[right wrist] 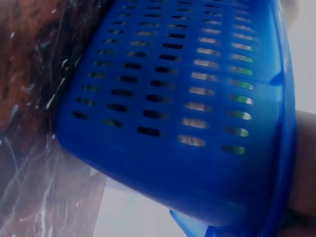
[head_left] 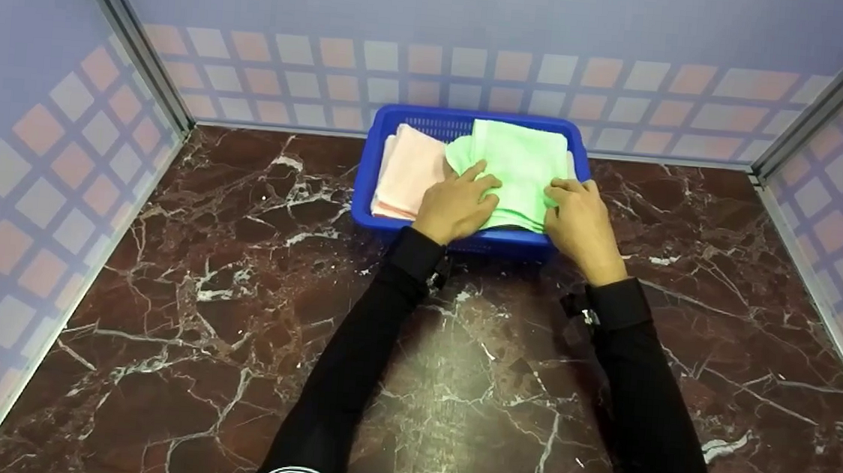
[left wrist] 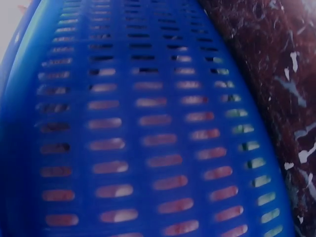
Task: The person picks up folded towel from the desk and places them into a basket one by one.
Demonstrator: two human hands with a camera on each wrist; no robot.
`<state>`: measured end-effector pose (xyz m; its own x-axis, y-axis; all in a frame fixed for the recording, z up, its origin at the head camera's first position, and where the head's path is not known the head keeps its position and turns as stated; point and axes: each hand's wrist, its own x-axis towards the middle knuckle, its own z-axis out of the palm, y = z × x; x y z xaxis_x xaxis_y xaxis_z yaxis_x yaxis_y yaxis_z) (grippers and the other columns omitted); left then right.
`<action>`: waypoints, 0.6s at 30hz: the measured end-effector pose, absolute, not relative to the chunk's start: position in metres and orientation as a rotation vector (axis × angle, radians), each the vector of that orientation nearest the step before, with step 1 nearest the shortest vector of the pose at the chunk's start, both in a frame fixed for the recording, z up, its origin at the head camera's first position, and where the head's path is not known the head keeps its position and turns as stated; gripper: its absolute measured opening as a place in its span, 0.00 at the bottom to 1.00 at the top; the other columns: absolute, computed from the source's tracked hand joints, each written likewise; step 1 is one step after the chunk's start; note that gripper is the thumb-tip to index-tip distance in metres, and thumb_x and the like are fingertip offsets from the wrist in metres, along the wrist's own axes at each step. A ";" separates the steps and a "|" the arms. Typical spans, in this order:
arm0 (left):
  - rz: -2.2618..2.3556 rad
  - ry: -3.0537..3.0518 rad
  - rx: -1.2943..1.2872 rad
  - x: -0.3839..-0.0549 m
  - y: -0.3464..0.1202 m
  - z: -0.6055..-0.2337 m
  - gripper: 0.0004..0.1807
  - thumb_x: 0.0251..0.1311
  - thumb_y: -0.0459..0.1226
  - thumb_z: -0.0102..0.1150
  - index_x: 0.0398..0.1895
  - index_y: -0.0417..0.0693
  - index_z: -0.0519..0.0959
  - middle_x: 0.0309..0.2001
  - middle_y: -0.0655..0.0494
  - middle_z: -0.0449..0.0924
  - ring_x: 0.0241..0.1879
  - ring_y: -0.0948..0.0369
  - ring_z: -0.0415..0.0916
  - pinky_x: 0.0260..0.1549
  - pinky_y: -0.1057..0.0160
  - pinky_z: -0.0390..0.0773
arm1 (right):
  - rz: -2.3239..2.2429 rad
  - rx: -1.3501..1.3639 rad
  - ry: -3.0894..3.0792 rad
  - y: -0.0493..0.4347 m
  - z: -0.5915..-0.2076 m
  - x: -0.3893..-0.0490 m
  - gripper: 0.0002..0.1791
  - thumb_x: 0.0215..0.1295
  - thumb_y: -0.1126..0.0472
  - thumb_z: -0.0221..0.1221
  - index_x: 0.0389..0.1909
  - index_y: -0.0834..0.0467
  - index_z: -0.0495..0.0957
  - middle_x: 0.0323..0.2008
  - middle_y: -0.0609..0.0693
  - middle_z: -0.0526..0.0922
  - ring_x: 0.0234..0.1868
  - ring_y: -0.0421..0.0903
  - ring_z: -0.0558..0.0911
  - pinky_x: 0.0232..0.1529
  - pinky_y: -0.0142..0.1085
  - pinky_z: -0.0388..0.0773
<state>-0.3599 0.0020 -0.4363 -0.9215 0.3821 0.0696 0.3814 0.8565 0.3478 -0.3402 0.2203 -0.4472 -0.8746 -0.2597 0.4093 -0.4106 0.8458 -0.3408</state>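
A folded light green towel (head_left: 521,162) lies on top in the right half of a blue plastic basket (head_left: 467,232). My left hand (head_left: 458,205) reaches over the front rim and rests its fingers on the towel's left front part; its thumb is hidden. At the right front edge, my right hand (head_left: 581,219) pinches the green towel with bent fingers. Folded pale pink cloths (head_left: 412,168) fill the left half, beside my left hand. Both wrist views show only the basket's slotted outer wall (left wrist: 133,148), with pink and green cloth behind the slots.
The basket stands on a dark red marbled tabletop (head_left: 235,312), close to the back panel (head_left: 484,16). Side panels with pink and white squares (head_left: 39,124) border the table at left and right. The basket's rim (right wrist: 284,123) runs along the right wrist view.
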 end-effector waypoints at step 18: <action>0.429 2.975 0.574 -0.361 0.005 -0.436 0.29 0.77 0.52 0.30 0.76 0.67 0.69 0.84 0.61 0.50 0.79 0.45 0.58 0.65 0.42 0.73 | 0.334 0.632 -2.634 0.216 -0.452 -0.337 0.17 0.72 0.65 0.48 0.23 0.67 0.75 0.43 0.66 0.87 0.50 0.67 0.79 0.62 0.52 0.70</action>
<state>-0.3607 0.0051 -0.4358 -0.9265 0.3753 -0.0269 0.3524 0.8907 0.2873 -0.3366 0.2161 -0.4519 -0.8133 -0.3792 0.4414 -0.4773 0.8686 -0.1333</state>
